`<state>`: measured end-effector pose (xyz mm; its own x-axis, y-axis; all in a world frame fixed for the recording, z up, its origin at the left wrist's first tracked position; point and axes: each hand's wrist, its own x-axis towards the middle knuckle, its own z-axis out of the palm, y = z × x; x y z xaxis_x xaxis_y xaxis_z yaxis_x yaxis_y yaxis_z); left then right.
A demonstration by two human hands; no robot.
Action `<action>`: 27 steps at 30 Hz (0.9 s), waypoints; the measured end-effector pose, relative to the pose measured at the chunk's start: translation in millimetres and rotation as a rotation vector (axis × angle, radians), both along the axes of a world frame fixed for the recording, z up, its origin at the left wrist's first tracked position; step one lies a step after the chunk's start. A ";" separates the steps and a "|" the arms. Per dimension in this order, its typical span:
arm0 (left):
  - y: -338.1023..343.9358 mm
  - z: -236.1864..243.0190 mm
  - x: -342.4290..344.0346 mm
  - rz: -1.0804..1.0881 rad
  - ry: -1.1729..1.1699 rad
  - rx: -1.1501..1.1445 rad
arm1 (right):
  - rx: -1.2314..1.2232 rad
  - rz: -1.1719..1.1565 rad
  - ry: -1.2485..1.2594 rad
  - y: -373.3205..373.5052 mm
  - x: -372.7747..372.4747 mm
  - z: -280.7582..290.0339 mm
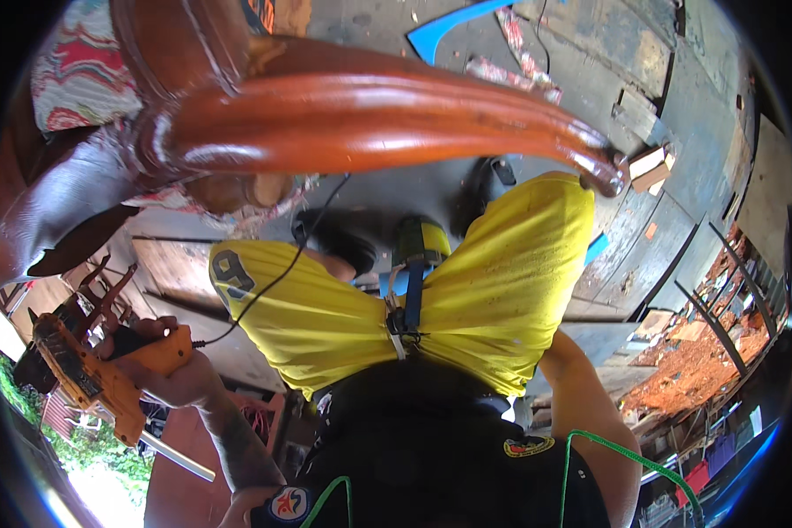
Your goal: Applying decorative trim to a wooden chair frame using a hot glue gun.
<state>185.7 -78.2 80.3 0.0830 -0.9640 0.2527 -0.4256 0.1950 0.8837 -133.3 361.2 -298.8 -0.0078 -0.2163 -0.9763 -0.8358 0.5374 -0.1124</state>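
My left hand [178, 377], low at the left, is closed around the handle of an orange corded power tool [88, 374] that looks like a nail gun. A black cord [277, 283] runs from its handle over my left thigh and up to the wooden piece. Across the top lies a glossy reddish-brown carved furniture leg [352, 114], joined at the left to a wooden frame [53, 198] with patterned fabric [84, 66]. The tool is apart from the leg. My right forearm [585, 396] goes behind my right thigh, which hides the right hand.
Around my feet is a grey plank floor [607, 53] with a blue curved strip [453, 31], fabric scraps [519, 53] and a small wood block [651, 167]. Reddish debris [704, 361] and dark bars lie at the right. A green cord [634, 453] hangs near my right arm.
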 end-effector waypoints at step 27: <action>112.1 -71.9 -84.8 -0.278 0.668 -0.174 | -1.855 -1.020 0.112 -175.2 -86.2 265.5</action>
